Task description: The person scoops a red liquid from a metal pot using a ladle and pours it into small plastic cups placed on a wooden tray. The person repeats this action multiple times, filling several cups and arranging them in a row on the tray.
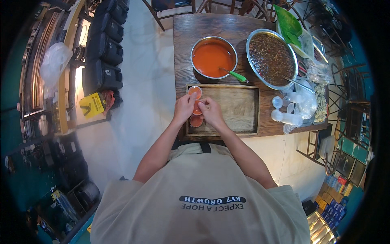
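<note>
Both my hands are at the left end of a wooden tray. Between them is a small clear plastic cup of orange sauce. My left hand grips its left side, with the thumb at the rim. My right hand pinches the rim from the right; a lid appears to be on the cup, though the fingers hide part of it. Just beyond is a second sauce cup, close to my left thumb. A third, darker-looking cup sits nearer me, below the held one.
Past the tray stand a steel bowl of orange sauce with a green-handled utensil and a larger bowl of dark, seedy sauce. To the right lie clear cups and lids, plastic bags and a white basket holding green leaves.
</note>
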Motion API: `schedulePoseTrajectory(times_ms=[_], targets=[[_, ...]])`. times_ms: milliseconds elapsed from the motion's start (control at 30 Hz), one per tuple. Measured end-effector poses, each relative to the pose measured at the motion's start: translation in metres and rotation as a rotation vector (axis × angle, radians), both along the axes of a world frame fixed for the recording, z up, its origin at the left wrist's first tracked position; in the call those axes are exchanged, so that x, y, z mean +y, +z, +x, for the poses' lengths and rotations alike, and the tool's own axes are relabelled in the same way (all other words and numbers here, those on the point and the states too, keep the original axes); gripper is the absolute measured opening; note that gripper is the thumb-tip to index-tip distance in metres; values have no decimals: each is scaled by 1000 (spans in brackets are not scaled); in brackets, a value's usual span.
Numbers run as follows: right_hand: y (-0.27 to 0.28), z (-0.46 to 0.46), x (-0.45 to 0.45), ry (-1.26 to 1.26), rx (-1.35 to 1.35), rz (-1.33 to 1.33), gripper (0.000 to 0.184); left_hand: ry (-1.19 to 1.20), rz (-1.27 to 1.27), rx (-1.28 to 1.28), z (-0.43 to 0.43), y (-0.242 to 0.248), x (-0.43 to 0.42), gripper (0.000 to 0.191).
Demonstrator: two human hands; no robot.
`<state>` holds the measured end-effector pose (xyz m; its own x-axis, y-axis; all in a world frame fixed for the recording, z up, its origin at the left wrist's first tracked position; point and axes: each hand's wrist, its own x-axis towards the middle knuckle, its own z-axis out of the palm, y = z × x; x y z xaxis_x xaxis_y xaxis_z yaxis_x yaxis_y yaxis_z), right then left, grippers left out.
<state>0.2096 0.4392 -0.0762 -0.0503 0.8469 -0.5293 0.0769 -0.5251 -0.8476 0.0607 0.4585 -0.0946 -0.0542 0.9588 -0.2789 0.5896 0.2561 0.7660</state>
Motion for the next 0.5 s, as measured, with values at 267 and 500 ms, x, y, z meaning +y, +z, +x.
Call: schedulePoseTrajectory(times_ms=[267, 500], targets=[[-61, -9, -12, 13, -361, 293, 19, 196, -159, -421, -14, -17, -36, 16], [-69, -6, -7, 18, -333, 290, 27, 249, -144, -459, -15, -37, -31, 18]])
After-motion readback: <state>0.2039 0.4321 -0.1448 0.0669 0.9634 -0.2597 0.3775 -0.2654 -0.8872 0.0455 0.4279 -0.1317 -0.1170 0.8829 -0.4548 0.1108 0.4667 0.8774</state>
